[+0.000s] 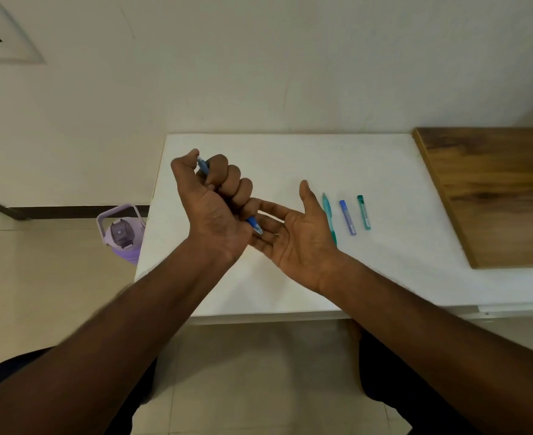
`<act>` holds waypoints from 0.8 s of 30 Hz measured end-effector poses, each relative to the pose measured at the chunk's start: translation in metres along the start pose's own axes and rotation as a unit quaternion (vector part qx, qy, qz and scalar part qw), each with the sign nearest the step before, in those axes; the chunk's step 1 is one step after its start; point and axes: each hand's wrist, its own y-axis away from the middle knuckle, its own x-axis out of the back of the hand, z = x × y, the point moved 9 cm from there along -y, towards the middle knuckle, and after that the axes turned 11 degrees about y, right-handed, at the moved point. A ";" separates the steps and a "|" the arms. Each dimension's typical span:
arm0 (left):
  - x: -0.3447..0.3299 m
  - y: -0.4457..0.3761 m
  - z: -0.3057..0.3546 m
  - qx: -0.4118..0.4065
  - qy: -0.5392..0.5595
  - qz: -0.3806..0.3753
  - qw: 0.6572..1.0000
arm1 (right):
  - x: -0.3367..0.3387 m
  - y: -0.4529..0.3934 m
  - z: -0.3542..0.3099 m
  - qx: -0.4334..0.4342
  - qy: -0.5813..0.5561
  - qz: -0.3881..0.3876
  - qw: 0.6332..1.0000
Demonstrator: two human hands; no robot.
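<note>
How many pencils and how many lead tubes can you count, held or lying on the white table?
Pencils: 2 (blue pencil gripped by the left hand, teal pencil lying loose)
Lead tubes: 2 (blue tube, green tube)
Total: 4

Thing: blue mechanical pencil (254, 225), slim, with a pale cap end and a tapered blue tip.
Hold: gripped in the fist of the left hand (218, 211), fingers curled round the barrel, thumb raised beside the cap end.
Visible: only the cap end above the fist and the tip below it; the middle of the barrel is hidden.
Pose: tilted, cap end up and away, tip down.
Place: in the air, tip over the fingers of the palm-up right hand (293, 238); contact cannot be told.
</note>
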 end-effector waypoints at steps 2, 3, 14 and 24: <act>-0.006 0.000 0.004 -0.006 -0.026 -0.012 1.000 | 0.011 -0.004 -0.010 0.072 0.142 0.041 0.986; -0.010 0.000 0.006 -0.011 -0.037 -0.017 0.999 | 0.015 -0.001 -0.020 0.147 0.301 0.073 0.939; -0.031 0.004 0.008 0.018 -0.037 -0.082 0.996 | -0.003 -0.020 0.032 0.307 0.864 0.049 0.396; -0.034 0.007 0.006 0.023 -0.021 -0.091 0.995 | -0.001 -0.027 0.034 0.315 0.862 0.076 0.389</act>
